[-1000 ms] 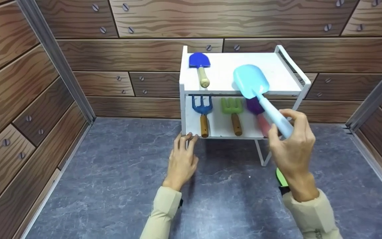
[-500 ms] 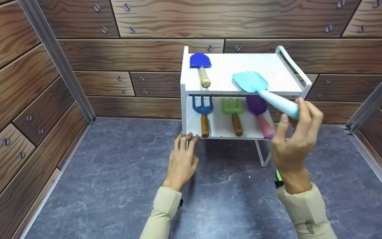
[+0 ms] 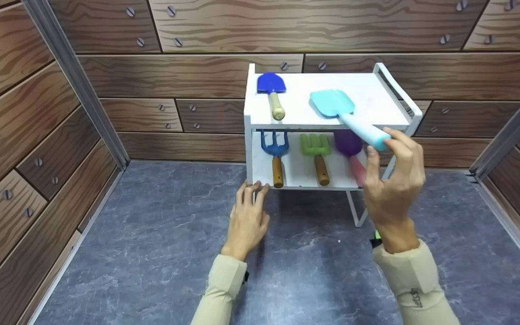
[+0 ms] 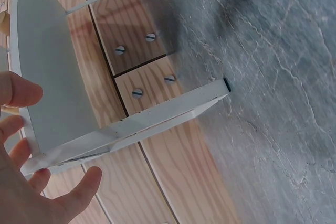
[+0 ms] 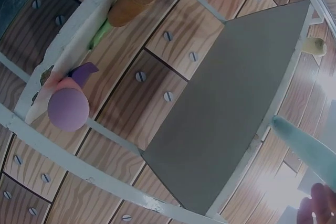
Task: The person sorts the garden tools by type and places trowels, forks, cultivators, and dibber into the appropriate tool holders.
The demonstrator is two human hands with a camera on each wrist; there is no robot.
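In the head view my right hand pinches the end of a light blue trowel's handle between thumb and fingers. The trowel has its blade over the right part of the white rack's top shelf; its handle sticks out past the front edge. Whether the blade fully rests there I cannot tell. At the rack's lower left front corner, my left hand touches the lower shelf's edge with its fingertips, the thumb apart. In the right wrist view the trowel's handle shows beside blurred fingers.
A dark blue toy spade lies at the left on top. Below are a blue hand fork, a green hand fork and a purple shovel with a pink handle. Wood-pattern walls enclose the grey floor.
The trowel has come down toward the top shelf and swung slightly left. My right hand has shifted to the handle's end. My left hand stays put.
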